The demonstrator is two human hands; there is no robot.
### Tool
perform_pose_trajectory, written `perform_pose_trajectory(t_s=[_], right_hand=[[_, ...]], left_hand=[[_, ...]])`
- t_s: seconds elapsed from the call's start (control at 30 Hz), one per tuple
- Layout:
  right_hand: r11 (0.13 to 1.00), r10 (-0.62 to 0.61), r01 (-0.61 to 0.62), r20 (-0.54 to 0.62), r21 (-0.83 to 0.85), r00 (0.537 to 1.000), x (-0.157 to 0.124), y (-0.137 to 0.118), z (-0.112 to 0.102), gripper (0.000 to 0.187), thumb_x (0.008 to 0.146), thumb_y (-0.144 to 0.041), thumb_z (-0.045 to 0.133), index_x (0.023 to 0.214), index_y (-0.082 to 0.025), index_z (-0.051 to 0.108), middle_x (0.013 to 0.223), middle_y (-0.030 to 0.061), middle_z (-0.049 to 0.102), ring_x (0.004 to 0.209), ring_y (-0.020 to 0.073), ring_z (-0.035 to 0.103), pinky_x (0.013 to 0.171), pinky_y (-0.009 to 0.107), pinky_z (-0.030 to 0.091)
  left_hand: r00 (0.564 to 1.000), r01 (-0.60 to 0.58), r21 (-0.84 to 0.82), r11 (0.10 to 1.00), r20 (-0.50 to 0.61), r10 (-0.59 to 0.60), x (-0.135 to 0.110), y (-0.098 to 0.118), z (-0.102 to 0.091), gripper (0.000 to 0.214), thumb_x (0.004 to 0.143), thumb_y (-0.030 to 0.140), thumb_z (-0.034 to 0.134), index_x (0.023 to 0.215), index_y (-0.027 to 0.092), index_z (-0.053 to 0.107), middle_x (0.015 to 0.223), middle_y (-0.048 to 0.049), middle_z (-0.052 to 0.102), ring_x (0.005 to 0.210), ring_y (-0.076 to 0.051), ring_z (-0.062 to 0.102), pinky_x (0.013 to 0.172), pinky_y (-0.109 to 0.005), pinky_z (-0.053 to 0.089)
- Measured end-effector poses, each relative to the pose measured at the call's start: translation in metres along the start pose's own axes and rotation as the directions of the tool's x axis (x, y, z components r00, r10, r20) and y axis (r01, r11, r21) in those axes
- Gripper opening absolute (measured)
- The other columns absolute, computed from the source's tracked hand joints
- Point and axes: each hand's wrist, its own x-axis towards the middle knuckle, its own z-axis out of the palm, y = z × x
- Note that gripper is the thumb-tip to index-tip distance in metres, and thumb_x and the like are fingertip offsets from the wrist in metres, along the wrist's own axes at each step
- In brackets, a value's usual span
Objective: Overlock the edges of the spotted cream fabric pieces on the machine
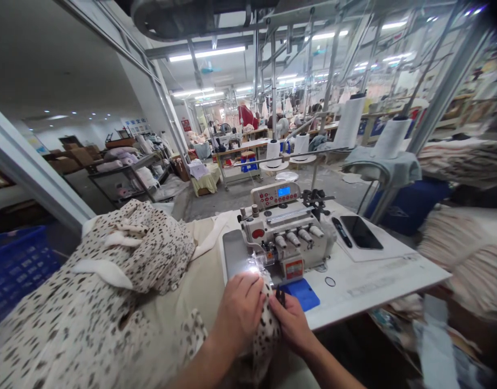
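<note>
Spotted cloth between two hands at a sewing machine

Directions are read from the hands, with twelve o'clock straight ahead. The spotted cloth (266, 330), cream with dark flecks, lies between the two hands: its upper end runs up to the lit needle area, and its lower part hangs down toward six o'clock. The left hand (241, 302) is on the cloth's ten o'clock side, fingers bent and laid over it just beside the light; whether it grips or only presses cannot be told. The right hand (291, 320), at two o'clock of the cloth, is closed around a small black tool (280, 296), its thumb against the cloth's edge.

The sewing machine (287, 237) stands at twelve o'clock, its small display glowing blue. At two o'clock, a blue pad (303, 295) lies just beside the right hand on the pale worktop (365, 294), with a thin dark ring (330, 281) a little beyond. Between one and two o'clock, farther out, are a black pen (341, 232) and a dark-screened phone (362, 232), side by side. At ten o'clock a big heap of similar spotted fabric (151, 243) rests with white strips (105, 273) on it; whether it joins the cloth at the hands cannot be told. Well apart, toward nine o'clock, stands a blue basket (24, 259).
</note>
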Motion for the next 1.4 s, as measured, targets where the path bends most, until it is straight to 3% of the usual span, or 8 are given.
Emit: perform_pose_trajectory(t_s=[0.27, 0.43, 0.63, 1.07, 1.4], right_hand=[[1.0, 0.014, -0.014, -0.028, 0.002, 1.0, 0.0, -0.002, 0.003, 0.049, 0.083, -0.064, 0.067, 0.087, -0.016, 0.075, 0.081, 0.0072, 0.071, 0.078, 0.0241, 0.063, 0.075, 0.034, 0.051], [1.0, -0.02, 0.02, -0.014, -0.011, 1.0, -0.001, -0.003, 0.005, 0.046, 0.087, -0.06, 0.064, 0.092, -0.016, 0.075, 0.084, 0.0078, 0.071, 0.082, 0.0242, 0.063, 0.078, 0.035, 0.051], [0.998, -0.064, 0.064, -0.012, -0.028, 0.998, 0.0, 0.001, 0.004, 0.04, 0.092, -0.054, 0.062, 0.093, -0.017, 0.076, 0.085, 0.0068, 0.072, 0.083, 0.0225, 0.062, 0.079, 0.032, 0.05], [0.998, -0.047, 0.049, -0.048, 0.028, 0.998, 0.001, 0.009, 0.002, 0.042, 0.088, -0.056, 0.066, 0.094, -0.016, 0.077, 0.086, 0.0086, 0.073, 0.084, 0.0241, 0.065, 0.081, 0.035, 0.052], [0.999, -0.034, 0.036, -0.051, 0.025, 0.998, 0.001, 0.008, 0.003, 0.045, 0.087, -0.06, 0.065, 0.092, -0.016, 0.076, 0.086, 0.0089, 0.073, 0.084, 0.0246, 0.066, 0.08, 0.035, 0.053]], left_hand=[[0.999, 0.027, -0.023, 0.999, 0.033, -0.026, -0.001, -0.006, 0.003, 0.034, 0.094, 0.018, 0.053, 0.127, 0.016, 0.056, 0.122, -0.0142, 0.063, 0.116, -0.028, 0.057, 0.099, -0.049, 0.051], [1.0, 0.022, 0.073, 0.997, 0.01, -0.023, -0.001, -0.002, -0.002, 0.033, 0.093, 0.019, 0.055, 0.126, 0.017, 0.058, 0.13, -0.0141, 0.06, 0.125, -0.033, 0.049, 0.104, -0.055, 0.044], [0.998, -0.04, 0.017, 0.999, 0.039, 0.039, -0.006, 0.012, -0.005, 0.028, 0.093, 0.017, 0.051, 0.118, 0.018, 0.063, 0.116, -0.0111, 0.065, 0.11, -0.029, 0.055, 0.097, -0.049, 0.044], [0.997, -0.062, 0.028, 0.998, -0.035, 0.063, -0.007, 0.014, 0.0, 0.025, 0.093, 0.019, 0.054, 0.116, 0.015, 0.065, 0.116, -0.0101, 0.066, 0.11, -0.026, 0.055, 0.098, -0.046, 0.041], [0.998, -0.064, 0.022, 0.998, -0.007, 0.064, -0.007, 0.015, 0.0, 0.025, 0.093, 0.019, 0.054, 0.116, 0.016, 0.064, 0.118, -0.0102, 0.065, 0.111, -0.027, 0.053, 0.099, -0.047, 0.04]])
